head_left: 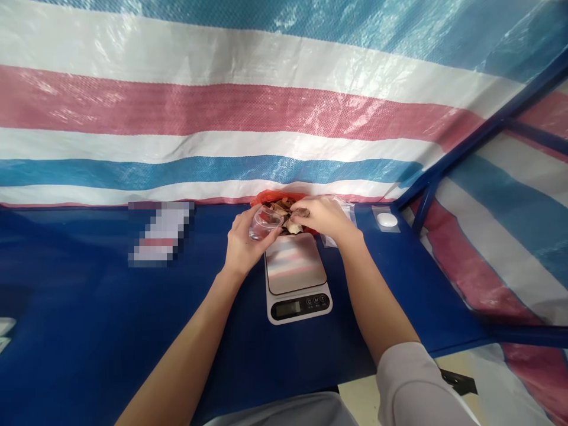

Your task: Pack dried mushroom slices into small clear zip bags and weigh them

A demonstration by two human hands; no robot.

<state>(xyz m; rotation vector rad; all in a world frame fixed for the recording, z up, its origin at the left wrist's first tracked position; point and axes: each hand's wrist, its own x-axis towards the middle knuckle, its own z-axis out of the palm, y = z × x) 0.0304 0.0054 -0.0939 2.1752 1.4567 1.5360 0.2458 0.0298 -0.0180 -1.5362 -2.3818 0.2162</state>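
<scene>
My left hand (243,241) is closed around a clear plastic cup (262,223), which is tilted beside an open red plastic bag (271,195). Dried brown and pale pieces (280,207) fill the bag; they look like dried slices, though their exact kind is unclear. My right hand (326,218) reaches into the pile from the right, its fingers closed on some of these pieces. Just in front of the bag, a white digital kitchen scale (296,266) with a shiny metal plate lies between my forearms. Nothing rests on its plate, and the display digits are unreadable.
Clear plastic bags (346,208) lie behind my right wrist. Farther right is a small clear packet with a white round item (387,219). A blurred-out sheet (166,231) lies left on the blue table (110,331). Striped sheeting (222,106) hangs behind; a blue frame bar (470,136) slants at right.
</scene>
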